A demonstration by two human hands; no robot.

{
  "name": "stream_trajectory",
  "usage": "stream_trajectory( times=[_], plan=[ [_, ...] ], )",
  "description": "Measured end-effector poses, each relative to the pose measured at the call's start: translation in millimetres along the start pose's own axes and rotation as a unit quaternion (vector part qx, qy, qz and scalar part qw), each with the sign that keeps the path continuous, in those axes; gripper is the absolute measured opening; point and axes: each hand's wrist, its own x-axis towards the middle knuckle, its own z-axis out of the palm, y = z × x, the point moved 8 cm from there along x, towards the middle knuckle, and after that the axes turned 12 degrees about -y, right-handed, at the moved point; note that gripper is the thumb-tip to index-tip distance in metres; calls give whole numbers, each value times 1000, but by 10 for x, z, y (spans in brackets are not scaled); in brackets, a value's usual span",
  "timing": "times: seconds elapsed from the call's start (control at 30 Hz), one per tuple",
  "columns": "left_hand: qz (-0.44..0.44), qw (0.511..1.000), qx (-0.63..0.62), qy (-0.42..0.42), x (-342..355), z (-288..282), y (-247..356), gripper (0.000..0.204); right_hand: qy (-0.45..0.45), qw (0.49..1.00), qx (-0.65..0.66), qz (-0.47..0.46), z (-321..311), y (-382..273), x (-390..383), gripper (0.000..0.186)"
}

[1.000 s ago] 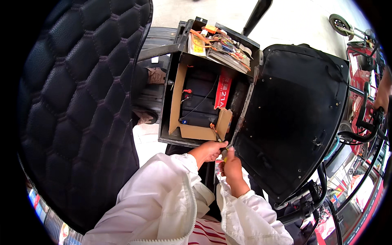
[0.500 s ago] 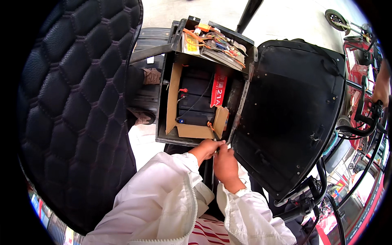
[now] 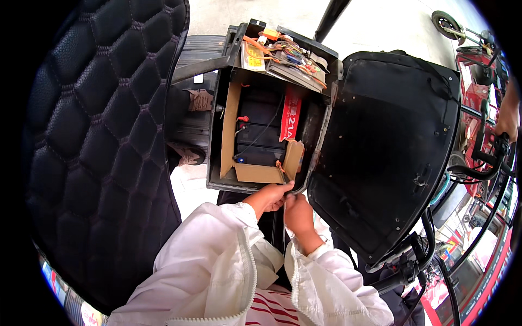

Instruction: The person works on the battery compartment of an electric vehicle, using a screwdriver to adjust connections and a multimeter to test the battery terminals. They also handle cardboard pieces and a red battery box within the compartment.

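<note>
Near the front edge of an open black metal box (image 3: 213, 157), my left hand (image 3: 270, 197) is closed with its thumb pointing toward the box. It grips a dark cable (image 3: 283, 173) that runs up to an orange-tipped terminal lead inside. Close beside it, my right hand (image 3: 299, 214) is curled in a fist on the same cable, a short dark bend of which shows between the hands. Dark batteries (image 3: 261, 136) sit in the box, lined with cardboard (image 3: 255, 174). A red printed strip (image 3: 291, 117) lies along their right side. My fingertips are partly hidden.
Bundled coloured wires (image 3: 299, 64) fill the box's far compartment. A black panel (image 3: 386, 152) stands open at the right, and a quilted black seat (image 3: 103, 141) rises at the left. Handlebars (image 3: 481, 163) and another person's hand (image 3: 507, 122) are at the far right.
My left hand has shifted slightly left and toward the box edge, and a small gap has opened between my hands. The right hand stays nearly in place.
</note>
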Motion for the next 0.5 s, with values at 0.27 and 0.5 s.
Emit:
stream_trajectory(
  times=[0.27,0.5],
  plan=[
    [71,997,15,27,322,-215,-149,41,34,996,-41,-71,-43,-191,-87,30],
    [-43,996,-20,-70,172,3,-95,34,-49,966,246,61,200,480,171,32]
  ],
)
